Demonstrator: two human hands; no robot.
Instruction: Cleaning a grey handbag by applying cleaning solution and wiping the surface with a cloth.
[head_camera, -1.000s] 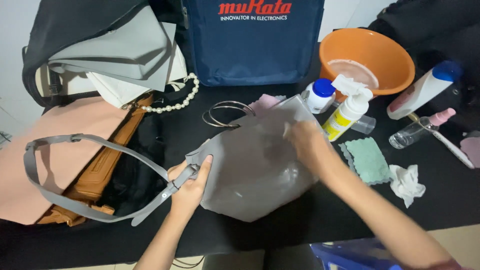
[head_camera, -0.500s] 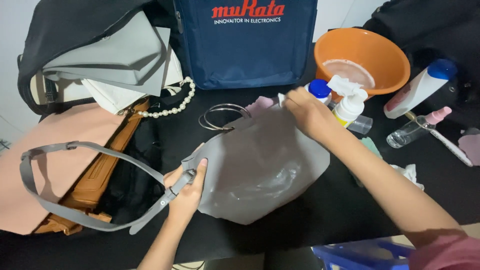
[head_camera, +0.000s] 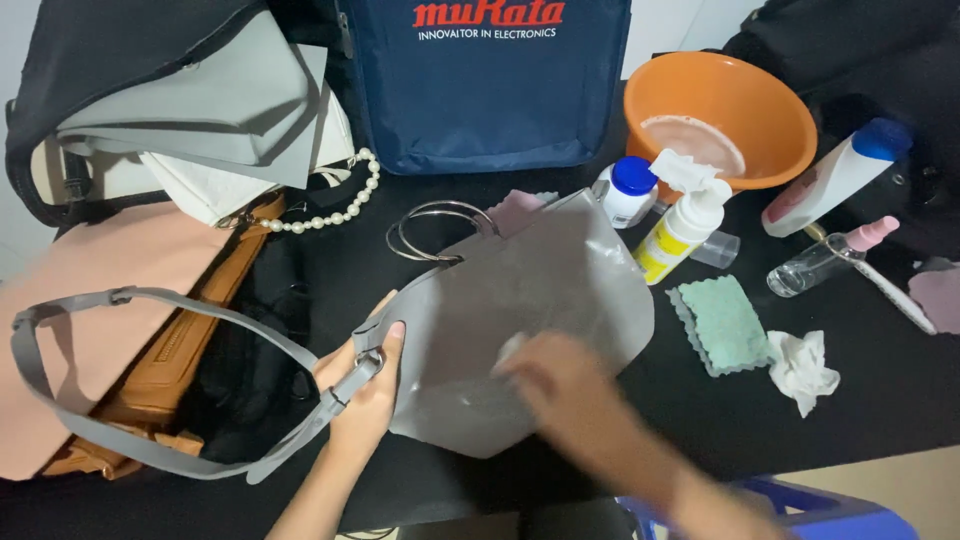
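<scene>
Grey leather bag (head_camera: 520, 320) w/ ring handles (head_camera: 435, 230)

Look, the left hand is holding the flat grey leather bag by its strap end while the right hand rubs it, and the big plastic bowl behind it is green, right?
Not quite: the big plastic bowl is orange, not green, as the head view shows. The rest holds: the left hand grips the flat grey leather bag at its strap end, and the blurred right hand rests on the bag's surface.

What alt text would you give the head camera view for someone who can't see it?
A person's left hand grips the strap end of a grey handbag on a black table while the blurred right hand presses something small and white against it. Around it lie other bags, an orange bowl, bottles and a green cloth.
</scene>
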